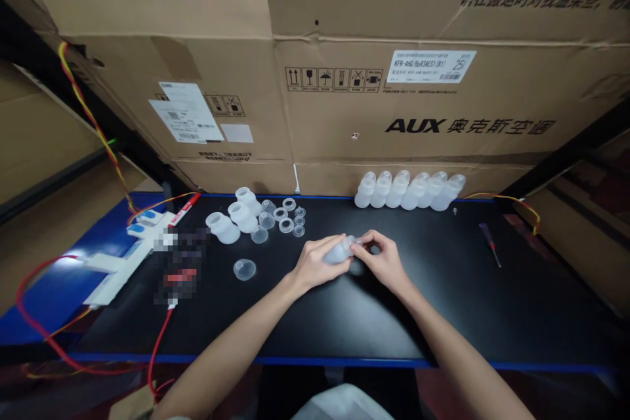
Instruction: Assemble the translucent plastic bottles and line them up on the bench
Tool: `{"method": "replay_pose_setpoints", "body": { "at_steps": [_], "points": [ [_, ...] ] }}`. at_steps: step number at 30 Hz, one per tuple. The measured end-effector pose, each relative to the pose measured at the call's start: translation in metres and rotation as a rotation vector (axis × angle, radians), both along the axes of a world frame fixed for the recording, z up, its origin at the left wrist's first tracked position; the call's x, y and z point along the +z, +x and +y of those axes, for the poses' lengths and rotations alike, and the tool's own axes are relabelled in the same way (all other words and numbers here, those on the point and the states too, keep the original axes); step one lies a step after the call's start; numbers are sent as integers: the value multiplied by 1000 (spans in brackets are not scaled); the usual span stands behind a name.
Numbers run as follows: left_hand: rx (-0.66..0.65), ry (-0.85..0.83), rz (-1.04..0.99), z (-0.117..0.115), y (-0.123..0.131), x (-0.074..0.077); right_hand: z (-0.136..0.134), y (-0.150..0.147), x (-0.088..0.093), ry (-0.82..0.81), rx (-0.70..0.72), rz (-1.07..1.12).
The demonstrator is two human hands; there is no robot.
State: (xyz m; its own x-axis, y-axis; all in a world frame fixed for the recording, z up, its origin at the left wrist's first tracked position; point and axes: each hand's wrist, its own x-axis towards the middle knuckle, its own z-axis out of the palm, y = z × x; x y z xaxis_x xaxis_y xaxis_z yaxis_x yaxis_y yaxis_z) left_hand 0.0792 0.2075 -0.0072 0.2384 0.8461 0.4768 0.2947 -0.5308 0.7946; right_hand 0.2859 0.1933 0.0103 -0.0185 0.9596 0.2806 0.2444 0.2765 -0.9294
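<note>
My left hand is wrapped round the body of a translucent white baby bottle, tilted over the middle of the table with its neck toward the right. At that neck end, the fingertips of my right hand pinch a small clear part, probably the nipple, mostly hidden by the fingers. A clear domed cap lies by itself to the left of my hands. Behind it are open bottle bodies, more clear caps, several white rings and small clear nipples.
A row of capped bottles stands at the back right against the cardboard boxes. A screwdriver lies at the right. On the left are a power strip, cables and a blurred patch.
</note>
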Motion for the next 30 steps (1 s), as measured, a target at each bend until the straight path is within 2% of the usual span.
{"method": "replay_pose_setpoints", "body": {
  "at_steps": [3,7,9,11,15,18,20,22,26,30],
  "points": [
    [-75,-126,-55,-1,-4,6,1,8,8,25,134,0],
    [-249,-345,-187,-4,-4,11,2,19,15,-2,339,-16],
    [-275,-402,-220,-4,-3,12,1,21,16,-18,379,-30],
    [-254,-409,-236,-4,-1,10,1,19,15,-5,336,-78],
    [-199,-420,-275,0,0,8,2,14,14,110,157,-205],
    [-116,-443,-331,8,-2,8,3,14,16,135,167,-173],
    [-111,-466,-355,11,-5,9,2,15,18,139,134,-112],
    [-172,-503,-359,13,-7,11,1,16,19,134,125,-54],
    [-341,-584,-326,10,-9,14,0,18,20,87,299,-67],
    [-420,-614,-263,6,-9,17,3,20,16,99,257,-183]
  ]
}}
